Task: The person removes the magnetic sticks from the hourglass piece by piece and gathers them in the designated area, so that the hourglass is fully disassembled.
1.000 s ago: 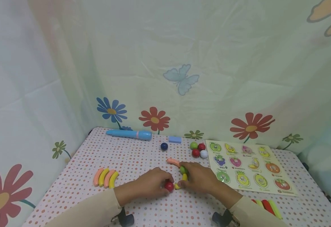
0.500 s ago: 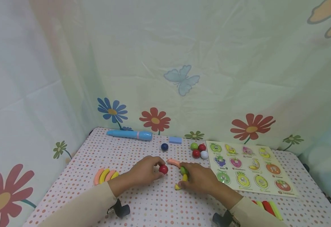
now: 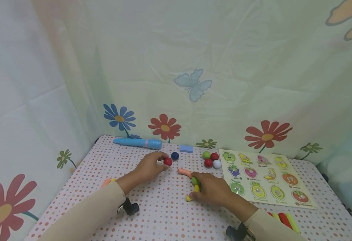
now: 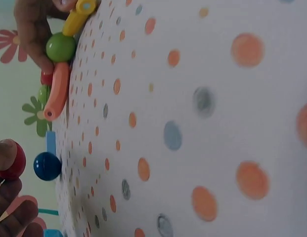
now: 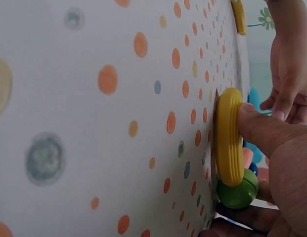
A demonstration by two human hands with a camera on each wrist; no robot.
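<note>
My left hand (image 3: 148,167) pinches a red ball (image 3: 168,162) between thumb and fingers, just left of and nearer than a dark blue ball (image 3: 174,156). My right hand (image 3: 210,188) holds a green ball (image 5: 238,190) with a yellow curved stick (image 5: 229,138) against it. The thumb lies on the yellow stick; the other fingers are round the ball. A pink curved stick (image 4: 58,91) meets the green ball's far side and points away. In the left wrist view a bit of red shows beside the right fingertips, its source unclear.
A light blue pen-shaped toy (image 3: 137,143) and a blue block (image 3: 186,148) lie at the back. Several balls (image 3: 208,163) cluster beside a fruit sticker sheet (image 3: 264,174). Red and green sticks (image 3: 285,221) lie front right; more curved sticks (image 3: 106,182) are partly behind the left arm.
My left hand has carried the red ball away from me and slightly left, from near the yellow stick to beside the dark blue ball. My right hand has stayed in place.
</note>
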